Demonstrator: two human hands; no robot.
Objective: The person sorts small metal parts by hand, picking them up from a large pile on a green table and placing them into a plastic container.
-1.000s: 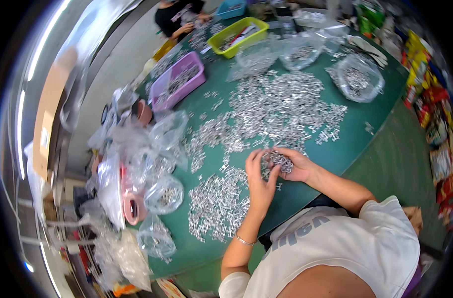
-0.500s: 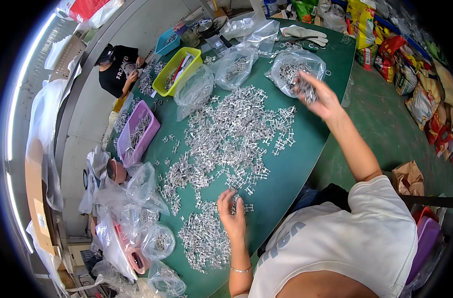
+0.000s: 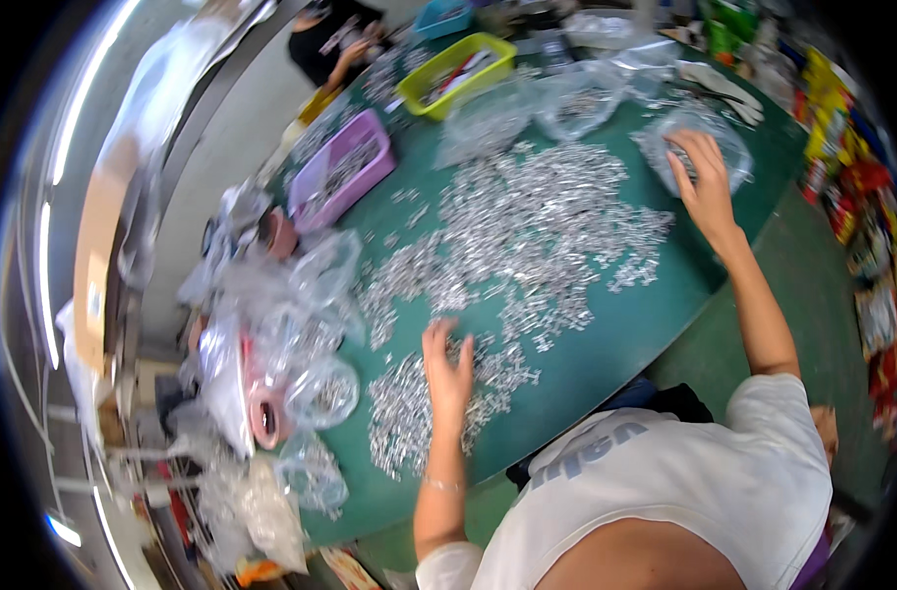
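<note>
Head view: my left hand [image 3: 447, 379] is open, fingers parted over the smaller heap of metal fittings [image 3: 397, 423] on the green table [image 3: 606, 344]; contact unclear. My right hand [image 3: 706, 187] is at the clear plastic bag [image 3: 738, 157], fingers bent, thumb apart (blurry, can't tell if it holds fittings). Larger heap [image 3: 537, 226] lies between. Snagging the bag's floppy rim could tip it and spill; a stray left sweep could mix heaps. Bag contents mostly hidden behind my hand; fitting shapes smeared.

Silver-grey metal pieces [image 3: 537, 211], green tabletop [image 3: 620, 339], purple tray [image 3: 370, 180], yellow-green bin [image 3: 476, 87], white shirt [image 3: 709, 477]
</note>
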